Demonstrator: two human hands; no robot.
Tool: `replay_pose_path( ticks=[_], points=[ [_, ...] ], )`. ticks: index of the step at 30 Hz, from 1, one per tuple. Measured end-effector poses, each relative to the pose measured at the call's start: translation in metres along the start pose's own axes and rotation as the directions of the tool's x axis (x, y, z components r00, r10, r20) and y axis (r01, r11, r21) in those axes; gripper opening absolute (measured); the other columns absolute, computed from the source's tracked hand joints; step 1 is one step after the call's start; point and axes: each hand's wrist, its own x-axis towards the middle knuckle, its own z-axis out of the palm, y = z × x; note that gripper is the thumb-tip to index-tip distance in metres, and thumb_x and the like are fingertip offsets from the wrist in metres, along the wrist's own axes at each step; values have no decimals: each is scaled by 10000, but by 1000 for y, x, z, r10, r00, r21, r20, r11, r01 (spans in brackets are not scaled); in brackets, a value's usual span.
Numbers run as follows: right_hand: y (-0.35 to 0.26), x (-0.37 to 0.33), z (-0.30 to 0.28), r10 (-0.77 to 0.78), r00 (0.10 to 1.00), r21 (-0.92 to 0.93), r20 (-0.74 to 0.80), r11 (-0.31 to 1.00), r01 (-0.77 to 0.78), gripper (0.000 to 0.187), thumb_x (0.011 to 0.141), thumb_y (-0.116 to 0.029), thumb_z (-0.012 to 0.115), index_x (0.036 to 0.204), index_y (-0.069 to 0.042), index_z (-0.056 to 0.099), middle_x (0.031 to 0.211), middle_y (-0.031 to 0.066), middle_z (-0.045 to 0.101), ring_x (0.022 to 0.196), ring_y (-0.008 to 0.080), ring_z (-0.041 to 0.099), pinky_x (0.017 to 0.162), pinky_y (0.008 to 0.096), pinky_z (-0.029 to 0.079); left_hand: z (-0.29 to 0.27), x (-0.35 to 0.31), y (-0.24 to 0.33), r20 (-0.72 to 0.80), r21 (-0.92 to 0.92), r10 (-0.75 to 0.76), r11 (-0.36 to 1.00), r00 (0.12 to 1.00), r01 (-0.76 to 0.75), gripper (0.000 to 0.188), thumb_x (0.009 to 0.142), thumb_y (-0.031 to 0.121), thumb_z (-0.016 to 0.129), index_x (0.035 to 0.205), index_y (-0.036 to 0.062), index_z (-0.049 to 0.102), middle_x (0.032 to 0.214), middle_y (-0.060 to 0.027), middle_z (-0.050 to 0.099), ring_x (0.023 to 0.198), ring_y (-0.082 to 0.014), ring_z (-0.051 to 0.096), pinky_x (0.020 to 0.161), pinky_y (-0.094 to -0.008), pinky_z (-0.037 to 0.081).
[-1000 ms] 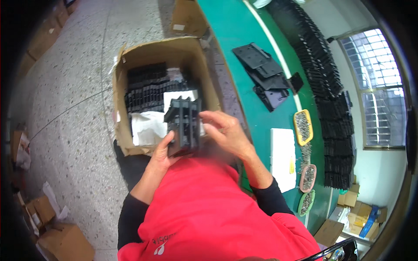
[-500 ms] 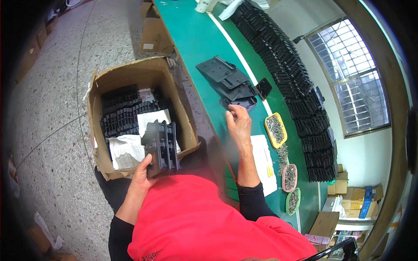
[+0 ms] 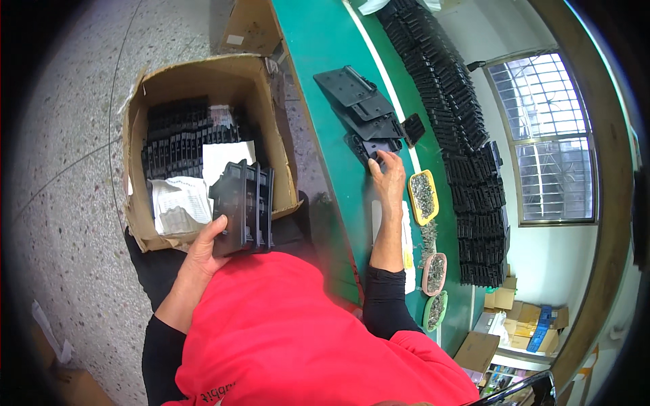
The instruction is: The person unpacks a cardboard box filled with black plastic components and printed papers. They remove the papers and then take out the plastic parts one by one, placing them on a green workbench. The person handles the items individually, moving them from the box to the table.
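My left hand (image 3: 206, 245) is wrapped round the lower end of a small stack of black plastic frames (image 3: 249, 203), held upright over the near edge of a cardboard box. Its thumb lies along the outer face; the other fingers are hidden. On the green table my right hand (image 3: 389, 181) is at the near edge of a black plastic part (image 3: 379, 147), thumb and fingers curved and apart. Whether they touch it cannot be made out. Just beyond, larger black plastic panels (image 3: 359, 101) lie overlapped, with a small dark square piece (image 3: 412, 128) to their right.
The cardboard box (image 3: 130, 177) holds rows of black parts and white papers (image 3: 179, 203). Yellow (image 3: 434, 215), pink (image 3: 426, 287) and green (image 3: 428, 320) trays of small metal pieces line the green table (image 3: 305, 61). Long stacks of black parts (image 3: 474, 196) stand along its far side.
My right hand has moved closer over the near black part. The frames in my left hand are tilted a little differently. The whole view has shifted slightly.
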Motion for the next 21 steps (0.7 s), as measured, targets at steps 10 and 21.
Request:
replay_pose_path(
  ticks=[10,21],
  points=[
    [8,0,-9,-45,999,-21,-15,999,44,261,793,-143,648,1035,-46,654,1100,154,610,1011,329,576,894,403,445,7,-3,2,-22,-117,-15,993,1000,12,480,797,246,708,1187,32,527,1098,-113,611,1005,-236,604,914,-401,493],
    [-10,-3,-13,-51,992,-40,-112,998,47,335,755,-199,684,1054,-52,650,1078,143,603,997,332,559,889,406,442,10,-5,4,-16,-113,5,994,1000,-7,496,794,251,710,1197,31,522,1117,-114,603,1022,-241,596,929,-414,483]
  ],
)
